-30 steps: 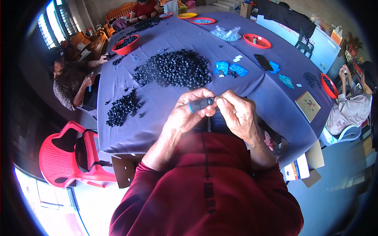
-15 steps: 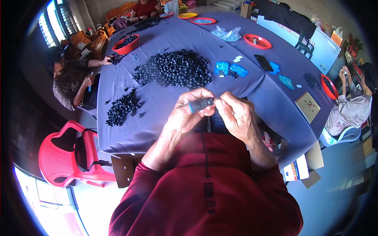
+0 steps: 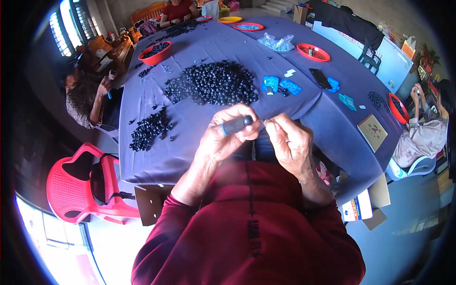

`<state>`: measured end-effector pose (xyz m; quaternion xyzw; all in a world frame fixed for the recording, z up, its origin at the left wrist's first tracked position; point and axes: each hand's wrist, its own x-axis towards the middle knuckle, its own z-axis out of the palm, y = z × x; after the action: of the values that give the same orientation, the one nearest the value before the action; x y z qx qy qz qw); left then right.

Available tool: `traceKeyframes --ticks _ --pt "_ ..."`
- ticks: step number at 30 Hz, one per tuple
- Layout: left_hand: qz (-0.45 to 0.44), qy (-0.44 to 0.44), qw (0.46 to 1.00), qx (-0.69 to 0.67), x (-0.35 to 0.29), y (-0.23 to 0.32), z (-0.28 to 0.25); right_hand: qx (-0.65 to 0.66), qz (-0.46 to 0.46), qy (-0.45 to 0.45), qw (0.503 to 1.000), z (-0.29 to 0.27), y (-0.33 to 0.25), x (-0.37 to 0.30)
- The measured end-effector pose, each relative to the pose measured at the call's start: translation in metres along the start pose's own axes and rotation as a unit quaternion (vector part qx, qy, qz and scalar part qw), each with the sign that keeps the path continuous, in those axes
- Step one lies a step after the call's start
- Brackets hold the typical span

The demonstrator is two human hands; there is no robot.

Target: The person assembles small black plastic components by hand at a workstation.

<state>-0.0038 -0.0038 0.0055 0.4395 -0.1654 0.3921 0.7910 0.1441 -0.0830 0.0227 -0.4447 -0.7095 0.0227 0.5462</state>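
In the head view, my left hand (image 3: 221, 137) is raised over the table's near edge with its fingers curled. A dark sleeve with a blue rim (image 3: 232, 126), seemingly a finger cot on the thumb, lies across it. At the sleeve's end I hold a small round black piece (image 3: 248, 120). Just to the right, my right hand (image 3: 290, 140) is closed in a pinch, its fingertips a little apart from the piece. Whatever the pinch holds is too small to make out. Beyond my hands lies a large heap of small black pieces (image 3: 213, 83).
A smaller black heap (image 3: 149, 130) lies at left on the purple tablecloth (image 3: 156, 168). Red bowl (image 3: 156, 53), red tray (image 3: 313, 52), clear bag (image 3: 276, 42), phone (image 3: 319, 79) and blue cases (image 3: 270, 84) stand farther off. Other people sit around; a pink chair (image 3: 71, 183) is at left.
My hands have drawn slightly apart, and the round black piece now shows more fully at the dark sleeve's end. The co-worker at left has pulled a hand back from the table.
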Motion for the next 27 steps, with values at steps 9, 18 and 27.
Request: traceKeyframes --ticks 9,18,27 --pt "-0.025 0.044 0.996 0.073 -0.002 -0.001 0.006 0.001 -0.046 -0.002 0.999 0.002 -0.002 0.000" --pt "-0.042 0.068 0.989 0.126 -0.006 0.000 -0.003 -0.007 -0.048 0.004 0.999 0.009 -0.001 0.002" --pt "0.078 0.309 0.592 0.740 -0.038 0.105 -0.094 0.111 0.064 0.003 0.992 -0.007 0.008 0.001"
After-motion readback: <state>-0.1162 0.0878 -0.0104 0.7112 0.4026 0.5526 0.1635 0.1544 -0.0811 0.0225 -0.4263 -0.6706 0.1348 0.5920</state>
